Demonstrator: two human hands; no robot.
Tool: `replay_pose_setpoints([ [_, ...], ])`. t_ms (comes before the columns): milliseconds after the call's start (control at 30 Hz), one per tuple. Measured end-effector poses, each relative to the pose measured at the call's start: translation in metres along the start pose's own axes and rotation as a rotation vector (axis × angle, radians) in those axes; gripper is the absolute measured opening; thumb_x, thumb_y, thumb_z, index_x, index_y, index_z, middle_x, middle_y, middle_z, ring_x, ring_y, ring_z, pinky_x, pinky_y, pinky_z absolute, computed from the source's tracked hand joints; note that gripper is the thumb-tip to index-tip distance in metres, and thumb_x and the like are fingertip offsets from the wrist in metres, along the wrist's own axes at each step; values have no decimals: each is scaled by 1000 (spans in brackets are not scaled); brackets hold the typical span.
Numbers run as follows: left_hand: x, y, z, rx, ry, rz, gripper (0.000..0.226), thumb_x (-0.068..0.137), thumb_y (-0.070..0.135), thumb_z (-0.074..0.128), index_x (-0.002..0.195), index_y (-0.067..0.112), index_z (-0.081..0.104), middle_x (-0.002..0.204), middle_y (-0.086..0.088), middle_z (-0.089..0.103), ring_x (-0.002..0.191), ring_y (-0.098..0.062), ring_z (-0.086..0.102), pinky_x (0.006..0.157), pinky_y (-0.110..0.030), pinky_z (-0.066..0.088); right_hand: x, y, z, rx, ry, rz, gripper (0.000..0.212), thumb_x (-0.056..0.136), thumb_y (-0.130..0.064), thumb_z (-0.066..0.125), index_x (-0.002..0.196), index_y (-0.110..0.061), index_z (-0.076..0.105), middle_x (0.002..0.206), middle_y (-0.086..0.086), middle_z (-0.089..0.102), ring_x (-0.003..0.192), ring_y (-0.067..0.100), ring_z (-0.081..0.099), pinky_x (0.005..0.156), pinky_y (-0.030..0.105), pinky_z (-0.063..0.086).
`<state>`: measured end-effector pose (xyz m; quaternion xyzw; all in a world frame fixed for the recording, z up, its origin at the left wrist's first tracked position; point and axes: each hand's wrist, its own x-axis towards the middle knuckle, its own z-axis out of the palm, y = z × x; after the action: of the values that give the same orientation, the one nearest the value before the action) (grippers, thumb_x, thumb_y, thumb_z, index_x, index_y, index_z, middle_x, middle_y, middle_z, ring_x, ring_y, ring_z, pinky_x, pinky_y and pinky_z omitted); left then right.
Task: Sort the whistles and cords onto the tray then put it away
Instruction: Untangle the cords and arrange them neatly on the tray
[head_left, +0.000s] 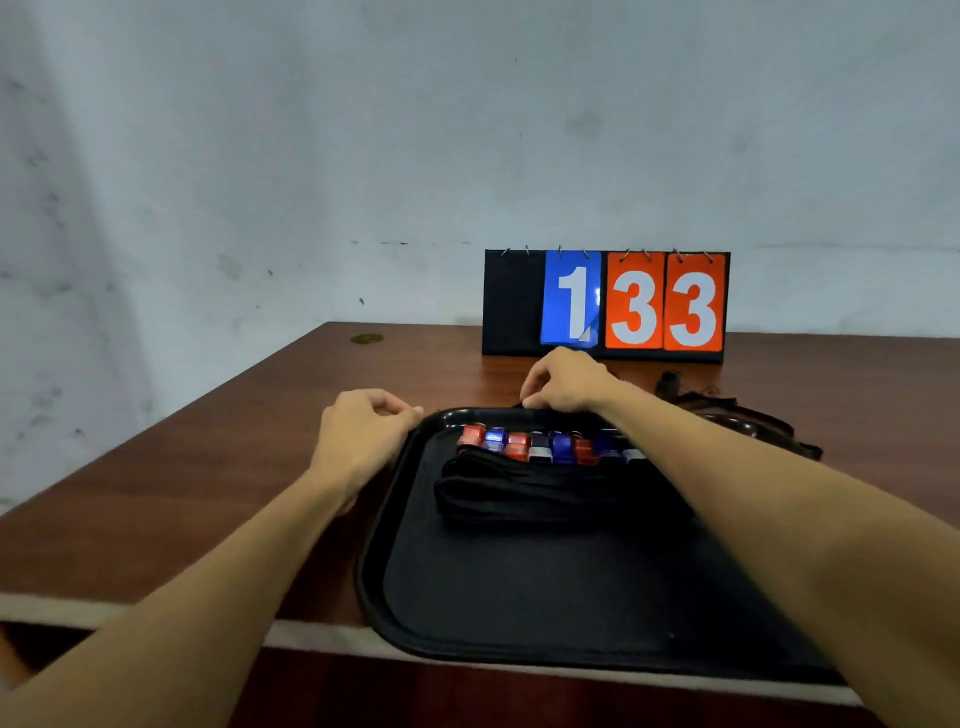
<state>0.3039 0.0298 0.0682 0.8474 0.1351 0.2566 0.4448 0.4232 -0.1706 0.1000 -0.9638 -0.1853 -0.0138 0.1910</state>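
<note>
Stained pale wall (467, 130) fills 12 o'clock; brown wooden bench (234, 441) below, flip scoreboard (605, 304) at 1 o'clock.

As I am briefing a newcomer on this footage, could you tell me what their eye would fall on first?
The flip scoreboard reading 1 33 in blue and orange stands out at the back of the table. Next comes the row of red and blue whistles at the far end of the black tray, beside bundled black cords. The left hand and right hand reach to the tray's far rim, both curled.
</note>
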Motion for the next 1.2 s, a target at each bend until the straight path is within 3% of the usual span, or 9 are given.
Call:
replay_pose_setpoints([
  [167, 1, 1, 0, -52, -36, -21, 20, 88, 27, 57, 78, 19, 72, 83, 10, 65, 74, -11, 56, 72, -30, 43, -3, -7, 0, -15, 201, -28, 9, 86, -20, 66, 78, -25, 66, 95, -4, 68, 99, 16, 59, 99, 41, 41],
  [233, 4, 0, -2, -181, -50, -67, 21, 87, 21, 51, 81, 18, 72, 74, 6, 60, 67, -16, 53, 64, -30, 44, -9, -11, -8, 250, 396, -66, 8, 88, -16, 64, 81, -21, 66, 92, -3, 69, 93, 13, 61, 91, 33, 47],
  [367, 7, 2, -16, -447, -121, -234, 27, 86, 16, 42, 97, 7, 65, 56, 2, 32, 45, -13, 25, 41, -21, 21, -40, -27, -44, 1127, 685, 29, 5, 89, -13, 63, 88, -17, 66, 83, -2, 68, 69, 8, 59, 64, 17, 47],
  [467, -3, 25, -14, -320, -181, -183, 23, 88, 17, 48, 99, 9, 66, 63, -1, 40, 50, -13, 30, 46, -28, 34, -59, -30, -67, 1288, 672, 34, 6, 90, -10, 62, 88, -15, 65, 81, 1, 68, 63, 8, 60, 56, 15, 47],
  [567, -14, 65, -12, -258, -208, 6, 23, 89, 10, 50, 105, 14, 67, 70, 4, 48, 62, -8, 40, 82, -41, 48, -80, -33, -88, 1369, 613, -31, 4, 91, -7, 61, 90, -10, 63, 80, 5, 67, 65, 12, 62, 63, 20, 52],
  [767, -32, 137, -19, -376, -423, 167, 54, 81, 6, 60, 127, 33, 51, 74, -1, 55, 60, -15, 46, 57, -29, 35, -122, -48, -119, 1634, 382, -165, 4, 93, -1, 55, 93, -1, 59, 81, 13, 65, 67, 20, 67, 63, 26, 57],
  [967, -75, 182, -27, -310, -535, 277, 21, 94, 28, 57, 104, 12, 66, 99, -5, 67, 59, -15, 58, 56, -24, 43, -168, -57, -138, 1806, 322, -254, 6, 93, 3, 52, 89, 1, 57, 73, 12, 65, 66, 22, 70, 61, 27, 58],
  [1067, -84, 195, -41, -358, -484, 294, 21, 96, 24, 55, 92, 6, 65, 84, -7, 67, 54, -13, 54, 51, -23, 39, -184, -50, -138, 1840, 382, -157, 5, 92, 6, 52, 93, 3, 55, 67, 12, 66, 59, 21, 70, 55, 26, 57],
  [1200, -93, 207, -59, -334, -439, 304, 27, 93, 28, 58, 95, 2, 66, 72, -4, 64, 47, -10, 48, 49, -22, 36, -203, -34, -129, 1517, 387, 101, 6, 90, -1, 59, 85, 1, 59, 74, 13, 61, 51, 17, 64, 49, 24, 54],
])
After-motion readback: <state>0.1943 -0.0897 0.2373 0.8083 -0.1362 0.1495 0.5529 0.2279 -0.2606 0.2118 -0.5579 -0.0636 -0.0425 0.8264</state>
